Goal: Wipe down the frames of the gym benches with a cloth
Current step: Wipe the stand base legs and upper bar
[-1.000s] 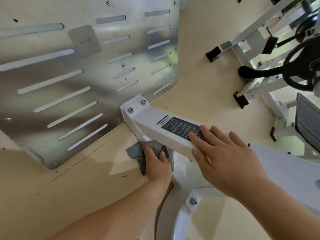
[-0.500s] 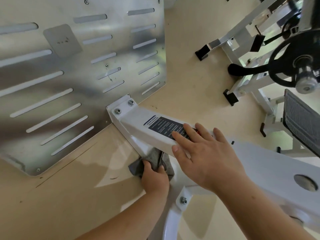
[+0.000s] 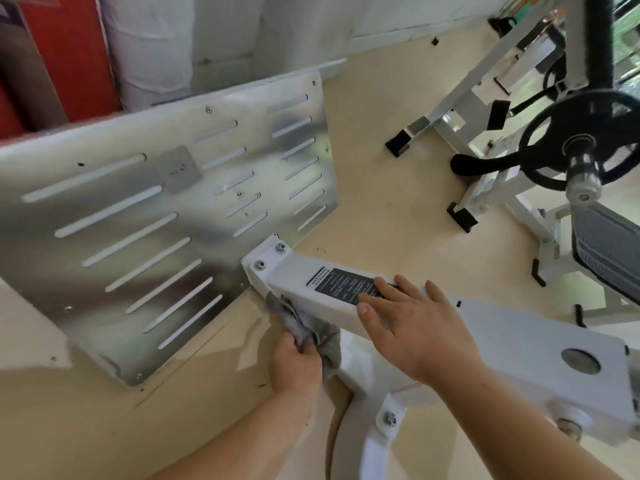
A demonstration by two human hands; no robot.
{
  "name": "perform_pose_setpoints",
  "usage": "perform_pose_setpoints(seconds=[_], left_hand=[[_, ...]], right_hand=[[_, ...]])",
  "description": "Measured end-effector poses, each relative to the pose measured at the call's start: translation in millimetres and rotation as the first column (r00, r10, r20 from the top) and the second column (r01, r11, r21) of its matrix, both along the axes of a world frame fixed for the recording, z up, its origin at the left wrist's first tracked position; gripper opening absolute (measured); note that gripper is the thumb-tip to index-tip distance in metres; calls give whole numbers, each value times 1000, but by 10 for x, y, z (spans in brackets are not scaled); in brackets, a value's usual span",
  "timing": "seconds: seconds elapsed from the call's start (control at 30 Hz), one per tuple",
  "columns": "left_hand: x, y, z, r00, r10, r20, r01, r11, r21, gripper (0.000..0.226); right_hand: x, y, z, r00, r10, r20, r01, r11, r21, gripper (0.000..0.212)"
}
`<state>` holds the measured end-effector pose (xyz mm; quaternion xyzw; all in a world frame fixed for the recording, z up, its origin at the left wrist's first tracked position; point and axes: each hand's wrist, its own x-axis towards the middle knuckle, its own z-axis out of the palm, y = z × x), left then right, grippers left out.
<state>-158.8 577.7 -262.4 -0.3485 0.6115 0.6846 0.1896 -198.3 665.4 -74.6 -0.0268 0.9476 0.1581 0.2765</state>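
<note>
Close in, both my forearms run off the bottom edge, and my left hand buries its fingertips in the grey cloth it clenches. The cloth bunches above that grip, pressed against the near side of the white frame beam, just below its bolted end. My right hand lies flat and relaxed on the beam's top, fingers covering part of the black label, as before. Since then the view has tipped up: beyond the slotted metal plate, a wall now shows.
</note>
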Motion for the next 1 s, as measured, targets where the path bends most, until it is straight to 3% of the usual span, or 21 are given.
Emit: perform_pose_setpoints(seconds=[0.1,0.2,0.23,0.3,0.37,0.4,0.5,0.67,0.87,1.0], left_hand=[[-172,-176,241,987,-60,-147,60,998,-2,39],[-297,-172,384,987,-81,-136,96,989,112,45],[-301,-150,419,996,-48,-81,66,970,233,43],[-311,-112,507,986,97,135,-154,840,520,38],[-366,-84,518,929,216,299,-358,726,588,46],[-397,-89,518,901,269,340,-425,702,572,45],[-491,-99,410,874,359,327,-479,750,457,22],[-635,-127,388,856,370,360,-509,720,472,37],[-581,143,487,931,209,299,-334,819,467,47],[-406,456,523,982,37,186,-93,948,303,61]], right_hand=[[76,-5,159,995,-60,-83,59,998,-14,59],[180,105,394,993,-49,-109,68,982,174,64],[223,189,473,994,-66,-90,82,978,192,65],[319,360,617,995,-98,-20,100,982,161,71],[364,467,672,996,-85,27,81,989,128,75],[360,483,668,996,-84,30,80,990,116,73],[317,466,612,994,-110,1,109,990,90,63],[326,471,594,995,-97,3,97,990,106,63],[333,422,600,998,-60,-27,63,989,132,75],[337,417,593,998,-52,-32,56,988,146,68]])
